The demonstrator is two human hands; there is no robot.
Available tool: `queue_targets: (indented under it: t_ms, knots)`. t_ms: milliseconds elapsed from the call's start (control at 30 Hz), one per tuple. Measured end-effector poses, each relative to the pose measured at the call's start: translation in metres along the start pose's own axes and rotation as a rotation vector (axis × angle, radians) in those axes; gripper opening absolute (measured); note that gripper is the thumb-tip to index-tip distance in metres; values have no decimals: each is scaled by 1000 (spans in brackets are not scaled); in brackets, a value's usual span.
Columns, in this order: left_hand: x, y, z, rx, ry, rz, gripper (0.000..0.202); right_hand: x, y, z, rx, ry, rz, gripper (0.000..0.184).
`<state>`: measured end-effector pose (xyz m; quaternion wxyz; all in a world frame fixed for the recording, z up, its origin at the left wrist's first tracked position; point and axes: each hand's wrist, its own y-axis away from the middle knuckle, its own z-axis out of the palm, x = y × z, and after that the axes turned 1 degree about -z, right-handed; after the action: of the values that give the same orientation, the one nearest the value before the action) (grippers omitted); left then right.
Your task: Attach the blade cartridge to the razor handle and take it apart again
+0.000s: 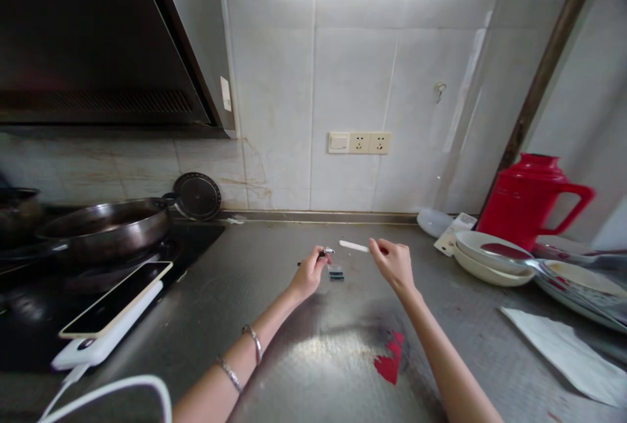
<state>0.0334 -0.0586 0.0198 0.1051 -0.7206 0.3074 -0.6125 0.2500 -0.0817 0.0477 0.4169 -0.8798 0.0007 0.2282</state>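
Over the steel counter (313,344), my left hand (309,273) is pinched on a thin dark pen-like part (321,254) with a shiny metal tip. My right hand (393,262) is pinched on a slim white stick-shaped piece (353,246), held level and pointing toward the left hand. The two pieces are apart, a short gap between their ends. A small dark, flat object (336,272) lies on the counter just below and between the hands. Two bracelets sit on my left wrist.
A phone on a white power bank (110,318) with a cable lies at the left by a wok (105,227) on the stove. At the right stand a red jug (531,198), stacked plates (490,256) and a white sheet of paper (568,354). A red scrap (390,361) lies near me.
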Motion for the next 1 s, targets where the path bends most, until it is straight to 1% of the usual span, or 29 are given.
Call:
queue_targets:
  t_ms: [100, 233, 333, 467, 533, 667, 767, 833, 900, 1000]
  knots:
    - [-3, 1, -4, -43, -84, 51, 18, -13, 3, 1, -5, 3, -42, 47]
    - [-9, 2, -8, -79, -168, 86, 15, -28, 8, 6, -53, -30, -104, 47]
    - [-10, 1, -9, -89, -192, 121, 16, -22, 8, 7, -74, 1, -118, 48]
    - [-10, 1, -11, -95, -197, 149, 18, -7, 3, 3, -36, 40, -38, 49]
    - [-12, 1, -10, -113, -209, 163, 19, -10, 3, 3, -28, 23, -21, 50]
    - [-15, 2, -10, -138, -253, 210, 24, -25, 6, 9, -59, -13, -79, 50]
    - [-15, 1, -11, -123, -283, 239, 24, -18, 5, 9, -73, 12, -75, 50]
    - [-15, 0, -12, -132, -301, 256, 23, -8, 2, 6, -57, 30, -48, 51]
    - [-16, 0, -12, -145, -313, 270, 22, -3, 1, 4, -35, 21, -34, 51]
    - [-17, 0, -12, -157, -338, 273, 21, -11, 2, 6, -34, -50, -70, 50]
